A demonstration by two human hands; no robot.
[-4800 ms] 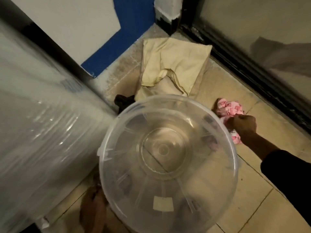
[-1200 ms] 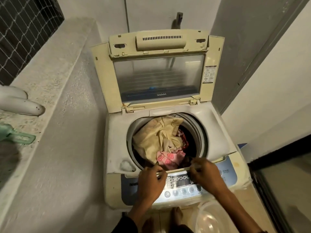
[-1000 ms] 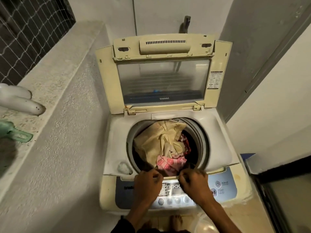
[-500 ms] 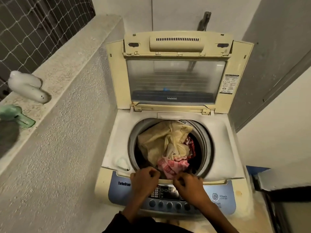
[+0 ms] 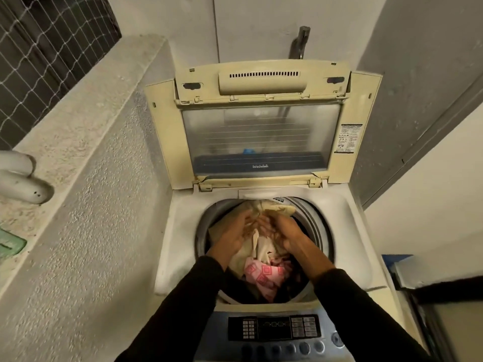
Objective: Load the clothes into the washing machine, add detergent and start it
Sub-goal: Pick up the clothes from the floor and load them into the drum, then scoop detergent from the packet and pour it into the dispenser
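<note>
The top-loading washing machine point(image 5: 180, 231) stands with its lid point(image 5: 258, 137) raised upright. In the drum lie a beige cloth point(image 5: 261, 246) and, nearer me, a pink patterned cloth point(image 5: 264, 275). Both of my hands are inside the drum opening, on top of the beige cloth. My left hand point(image 5: 234, 233) and my right hand point(image 5: 286, 232) meet at the fingertips, which are blurred and curl into the fabric. The blue control panel point(image 5: 274, 329) with its buttons lies below my black sleeves. No detergent is in view.
A rough concrete ledge point(image 5: 78, 158) runs along the left and carries a white object point(image 5: 18, 178) and a green object point(image 5: 10, 244). A netted window point(image 5: 44, 48) sits above it. A tap point(image 5: 300, 40) is on the back wall. A dark door frame point(image 5: 444, 296) is at the right.
My hands have left the front rim by the control panel and reached forward into the drum onto the beige cloth. My view has moved closer to the machine.
</note>
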